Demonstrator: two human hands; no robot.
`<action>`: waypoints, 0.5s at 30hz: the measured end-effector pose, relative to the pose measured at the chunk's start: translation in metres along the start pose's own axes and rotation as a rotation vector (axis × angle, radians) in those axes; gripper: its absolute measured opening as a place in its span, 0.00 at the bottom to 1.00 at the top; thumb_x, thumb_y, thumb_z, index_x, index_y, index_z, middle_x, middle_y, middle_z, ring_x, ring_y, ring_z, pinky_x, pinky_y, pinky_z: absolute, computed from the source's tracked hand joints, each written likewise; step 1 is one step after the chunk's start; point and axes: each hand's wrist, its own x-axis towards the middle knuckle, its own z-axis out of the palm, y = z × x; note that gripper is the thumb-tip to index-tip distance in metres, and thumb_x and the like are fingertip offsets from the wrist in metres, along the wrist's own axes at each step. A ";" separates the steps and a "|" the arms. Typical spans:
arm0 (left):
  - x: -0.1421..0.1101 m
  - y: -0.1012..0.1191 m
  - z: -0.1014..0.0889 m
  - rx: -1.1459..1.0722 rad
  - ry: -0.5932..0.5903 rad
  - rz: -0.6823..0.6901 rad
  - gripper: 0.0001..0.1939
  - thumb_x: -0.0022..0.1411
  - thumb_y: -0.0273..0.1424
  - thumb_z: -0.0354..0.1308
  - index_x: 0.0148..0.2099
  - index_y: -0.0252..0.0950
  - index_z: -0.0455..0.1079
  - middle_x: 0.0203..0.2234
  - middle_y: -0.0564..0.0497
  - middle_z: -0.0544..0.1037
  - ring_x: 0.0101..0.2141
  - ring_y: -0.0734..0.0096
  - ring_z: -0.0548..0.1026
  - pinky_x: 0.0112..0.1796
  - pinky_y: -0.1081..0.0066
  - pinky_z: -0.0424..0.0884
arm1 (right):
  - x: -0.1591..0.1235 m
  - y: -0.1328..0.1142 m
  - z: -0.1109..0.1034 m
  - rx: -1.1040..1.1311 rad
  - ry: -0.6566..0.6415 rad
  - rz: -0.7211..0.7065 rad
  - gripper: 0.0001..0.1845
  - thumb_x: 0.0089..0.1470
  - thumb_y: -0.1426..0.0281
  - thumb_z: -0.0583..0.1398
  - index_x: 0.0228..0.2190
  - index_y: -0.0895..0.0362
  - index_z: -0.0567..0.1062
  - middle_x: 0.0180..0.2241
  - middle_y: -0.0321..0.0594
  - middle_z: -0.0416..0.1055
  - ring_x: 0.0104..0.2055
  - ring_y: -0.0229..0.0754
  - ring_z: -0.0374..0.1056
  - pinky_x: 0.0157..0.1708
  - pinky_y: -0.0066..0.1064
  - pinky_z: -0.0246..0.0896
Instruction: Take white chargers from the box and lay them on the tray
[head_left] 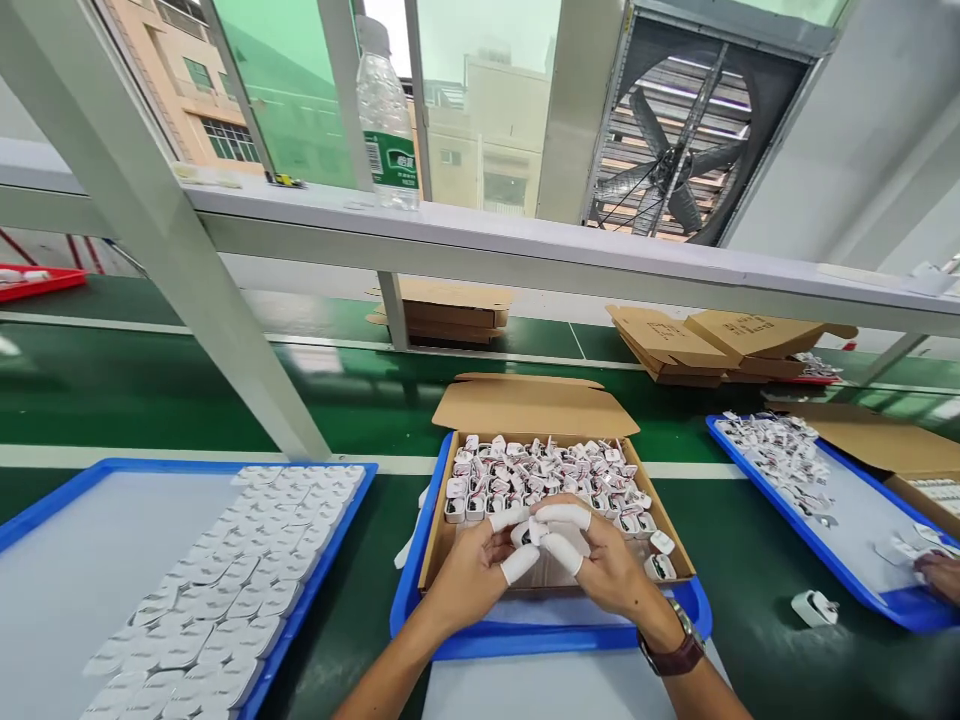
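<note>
Over the front of an open cardboard box (429,560), my left hand (474,570) and my right hand (609,565) meet with white finger cots on thumbs and forefingers. Between those fingertips is a small white plastic housing (525,532) with a dark opening, partly hidden by the fingers. Both hands are closed on it. Rows of similar white housings (495,490), with thin red and dark wires and loose lids, fill the box behind my hands. A blue tray (442,645) lies under the box. On my right wrist is a watch (679,650).
At left, a blue-rimmed tray (255,690) holds rows of flat white pieces (247,580). A single housing (814,608) lies on the green table (330,640) at right, near another blue tray (780,530) and another person's hand (941,577). A bottle (388,130) stands on the ledge.
</note>
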 end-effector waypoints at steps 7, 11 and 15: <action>0.001 -0.006 -0.004 -0.108 0.095 -0.003 0.26 0.50 0.33 0.74 0.52 0.33 0.76 0.44 0.44 0.83 0.43 0.60 0.80 0.48 0.63 0.77 | 0.003 0.013 0.011 0.036 0.064 -0.052 0.21 0.59 0.75 0.66 0.51 0.44 0.75 0.47 0.38 0.76 0.49 0.44 0.72 0.51 0.37 0.68; 0.001 -0.009 -0.004 -0.108 0.085 -0.017 0.26 0.51 0.32 0.73 0.52 0.33 0.76 0.41 0.45 0.83 0.41 0.62 0.81 0.46 0.65 0.77 | 0.003 0.016 0.010 0.007 0.058 -0.122 0.20 0.59 0.78 0.64 0.49 0.45 0.76 0.47 0.39 0.76 0.49 0.44 0.72 0.51 0.39 0.67; 0.000 -0.007 -0.006 -0.128 0.105 -0.046 0.25 0.51 0.33 0.74 0.51 0.33 0.76 0.42 0.45 0.84 0.41 0.63 0.81 0.46 0.66 0.77 | -0.002 0.023 0.010 0.003 0.078 -0.090 0.19 0.61 0.79 0.61 0.49 0.46 0.74 0.47 0.40 0.75 0.49 0.46 0.71 0.50 0.43 0.68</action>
